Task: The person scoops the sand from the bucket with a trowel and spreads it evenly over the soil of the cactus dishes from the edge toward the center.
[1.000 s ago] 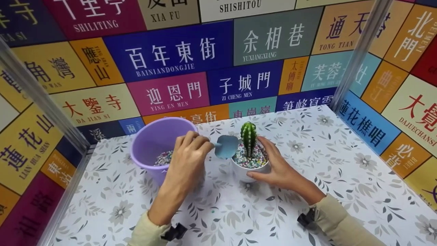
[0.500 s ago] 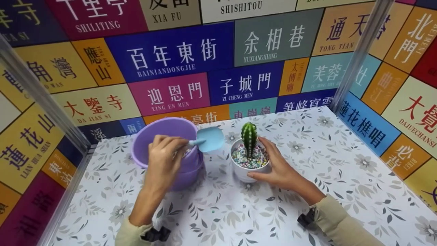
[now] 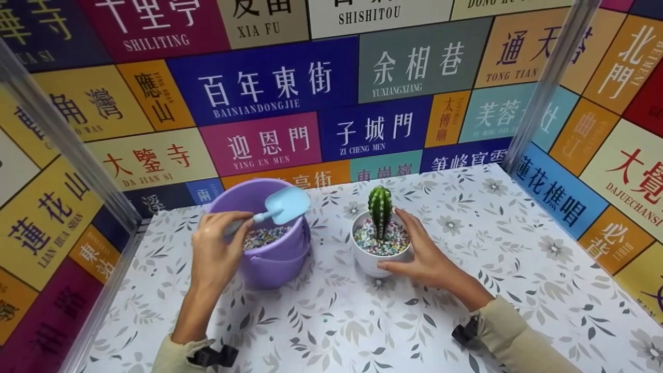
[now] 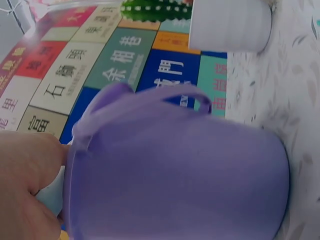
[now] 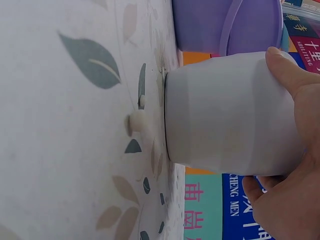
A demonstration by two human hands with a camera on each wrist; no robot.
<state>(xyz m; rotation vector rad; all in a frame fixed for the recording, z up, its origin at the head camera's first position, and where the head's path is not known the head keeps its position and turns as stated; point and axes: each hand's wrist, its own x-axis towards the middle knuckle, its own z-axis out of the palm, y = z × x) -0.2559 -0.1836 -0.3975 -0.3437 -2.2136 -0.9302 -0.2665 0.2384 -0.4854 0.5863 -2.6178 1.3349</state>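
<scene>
My left hand (image 3: pixel 217 248) pinches the handle of a light blue toy shovel (image 3: pixel 290 204), its blade over the mouth of a purple bucket (image 3: pixel 274 267). Multicoloured small pebbles (image 3: pixel 263 237) lie in the bucket. With thumb and fingers around its right side, my right hand (image 3: pixel 427 254) holds a white pot (image 3: pixel 375 265). A green cactus (image 3: pixel 380 211) stands upright in that pot, set in multicoloured pebbles (image 3: pixel 369 239). In the left wrist view the bucket's wall (image 4: pixel 180 175) hides most of the shovel. The right wrist view shows the thumb at the pot's rim (image 5: pixel 280 75).
A white tablecloth (image 3: pixel 352 321) with grey leaves and flowers covers the table. Behind it stands a wall of coloured sign panels (image 3: pixel 259 77), with metal corner posts at left and right. The bucket's purple handle (image 4: pixel 165 95) hangs along its side.
My left hand has moved left with the shovel, from beside the pot's rim to over the bucket. The right hand still holds the pot in the same place.
</scene>
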